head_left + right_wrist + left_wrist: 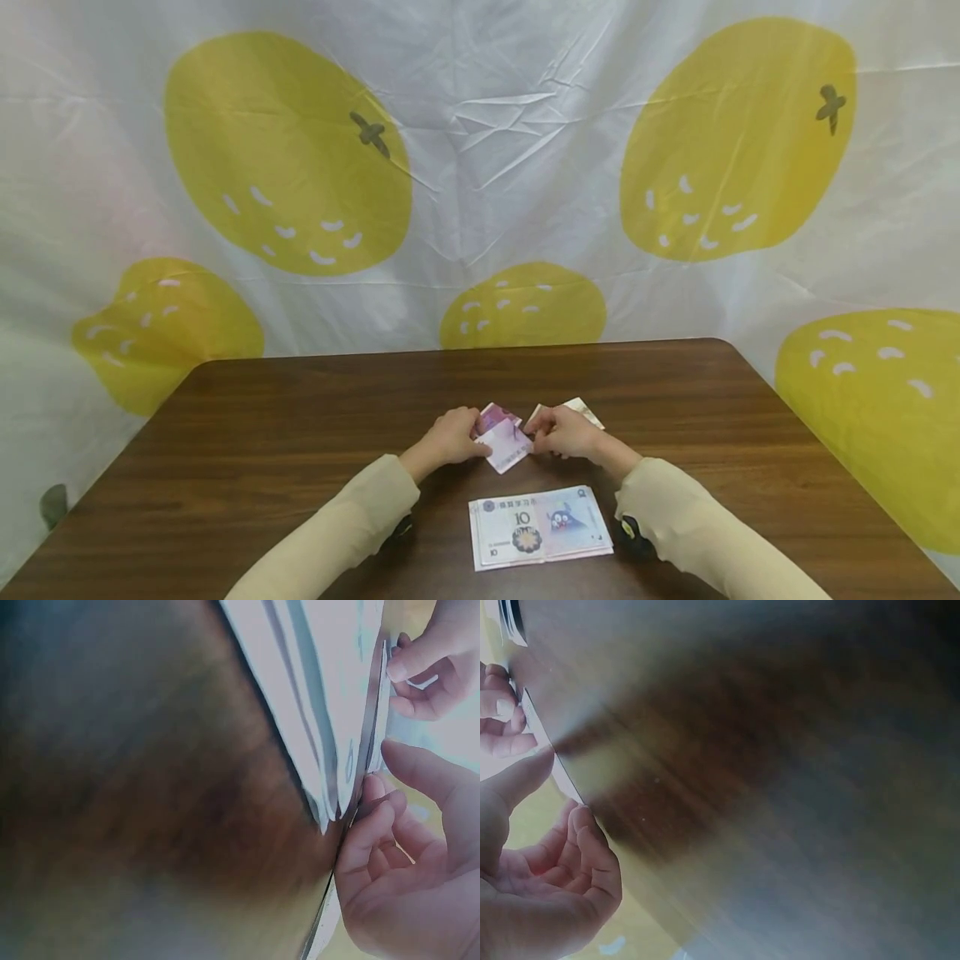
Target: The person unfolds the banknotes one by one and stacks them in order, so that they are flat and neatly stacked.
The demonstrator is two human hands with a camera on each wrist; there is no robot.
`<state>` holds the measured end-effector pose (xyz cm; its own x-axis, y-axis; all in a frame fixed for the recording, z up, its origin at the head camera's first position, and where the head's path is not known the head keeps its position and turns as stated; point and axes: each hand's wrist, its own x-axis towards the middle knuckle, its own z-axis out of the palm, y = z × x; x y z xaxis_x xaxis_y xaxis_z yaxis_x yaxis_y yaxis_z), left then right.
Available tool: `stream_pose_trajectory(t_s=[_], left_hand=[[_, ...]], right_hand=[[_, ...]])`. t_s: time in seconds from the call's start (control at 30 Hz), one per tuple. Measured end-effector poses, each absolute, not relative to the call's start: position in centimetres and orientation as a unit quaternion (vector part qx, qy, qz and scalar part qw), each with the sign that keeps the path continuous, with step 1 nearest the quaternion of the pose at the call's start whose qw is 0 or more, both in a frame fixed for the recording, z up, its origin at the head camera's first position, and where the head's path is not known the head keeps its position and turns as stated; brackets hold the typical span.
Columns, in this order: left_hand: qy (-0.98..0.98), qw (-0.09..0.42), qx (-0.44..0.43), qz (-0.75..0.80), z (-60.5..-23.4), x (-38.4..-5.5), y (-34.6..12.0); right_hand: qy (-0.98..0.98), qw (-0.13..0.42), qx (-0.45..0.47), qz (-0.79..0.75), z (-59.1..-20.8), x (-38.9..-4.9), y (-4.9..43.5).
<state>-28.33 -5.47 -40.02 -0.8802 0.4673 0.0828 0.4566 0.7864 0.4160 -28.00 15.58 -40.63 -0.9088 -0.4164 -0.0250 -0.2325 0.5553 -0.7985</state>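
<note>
Near the middle of the table, a pale pink banknote (507, 454) lies slanted between the two hands. My left hand (450, 437) pinches its left edge with the thumb and fingers. At its right corner, my right hand (566, 433) holds it between thumb and curled fingers. Just behind it shows a darker purple note part (495, 415), partly covered by the pale one. A cream-coloured note (587, 412) lies behind the right hand, which hides its middle. In the left wrist view, the held note (564, 780) appears edge-on beside the left thumb.
Closer to me lies a stack of play banknotes (540, 529), its top one marked 10, between the two forearms. All of it rests on a brown wooden table (300, 408). Behind the table's far edge hangs a white curtain (517, 150) printed with yellow fruit.
</note>
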Motion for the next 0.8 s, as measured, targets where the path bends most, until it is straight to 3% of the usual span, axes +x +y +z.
stream_pose_trajectory(t_s=[0.43, 0.8], left_hand=[[0.947, 0.031, 0.245, 0.207, -39.8, -27.9, -5.0], [0.946, 0.036, 0.249, 0.207, -39.7, -27.6, -4.8]], right_hand=[[0.903, 0.078, -0.146, -0.397, -40.6, -27.6, 14.7], [0.911, 0.06, -0.173, -0.37, -40.2, -27.5, 14.5]])
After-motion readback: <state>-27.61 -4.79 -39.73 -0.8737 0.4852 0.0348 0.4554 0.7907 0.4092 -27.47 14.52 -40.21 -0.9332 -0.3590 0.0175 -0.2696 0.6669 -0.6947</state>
